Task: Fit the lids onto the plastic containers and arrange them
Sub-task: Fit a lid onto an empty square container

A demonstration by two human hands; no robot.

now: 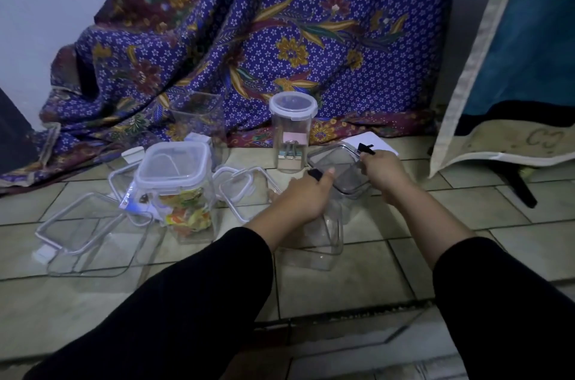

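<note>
A clear square container (323,233) stands on the floor tiles in front of me, with a grey-tinted lid with black clips (342,166) lying tilted on its top. My left hand (303,196) grips the lid's near-left side, thumb by a black clip. My right hand (384,171) holds the lid's far-right side at the other black clip. A lidded square container (177,189) with colourful packets stands to the left. A round lidded jar (292,133) with a pink-topped binder clip inside stands behind.
A shallow clear container (90,239) lies at the left, and a loose white-rimmed lid (239,189) lies between the filled container and my left hand. An open clear container (199,118) stands against the purple patterned cloth (280,37). A fabric bag (513,68) leans at the right.
</note>
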